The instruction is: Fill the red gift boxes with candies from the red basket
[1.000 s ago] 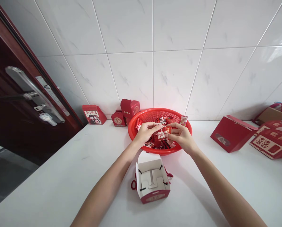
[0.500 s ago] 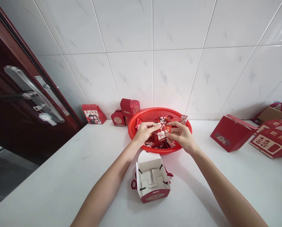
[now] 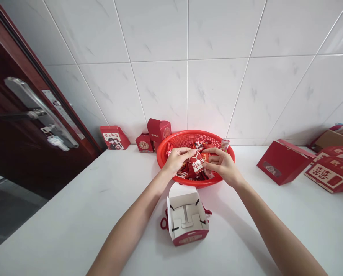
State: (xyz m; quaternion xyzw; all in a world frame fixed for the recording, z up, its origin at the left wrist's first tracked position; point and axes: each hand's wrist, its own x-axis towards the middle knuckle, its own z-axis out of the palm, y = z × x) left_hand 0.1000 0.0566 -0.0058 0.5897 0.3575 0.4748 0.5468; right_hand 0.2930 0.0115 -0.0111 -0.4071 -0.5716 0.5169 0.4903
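A small red-and-white candy packet [image 3: 197, 161] is held between my two hands above the red plastic basket [image 3: 200, 135]. My left hand [image 3: 175, 160] pinches the packet's upper left, fingers closed. My right hand [image 3: 222, 165] grips its lower right edge between thumb and fingers. Under the hands, the basket holds several wrapped candies [image 3: 198, 145], partly covered by my fingers. Just in front of the basket stands an open red gift box [image 3: 188, 238] with a white inside and red cord [image 3: 163, 223] at its sides. Its visible floor shows folded flaps and black cord ends.
Against the tiled wall stand a red box with a couple printed on it [image 3: 114, 138] and two small red boxes [image 3: 144, 143]. At right are a larger red box [image 3: 283, 161] and several red packages [image 3: 328, 174]. A dark red door [image 3: 19, 153] is at left.
My hands still hold the candy packet over the basket, its printed face slightly shifted. The whole view has moved a little; the boxes stay where they were.
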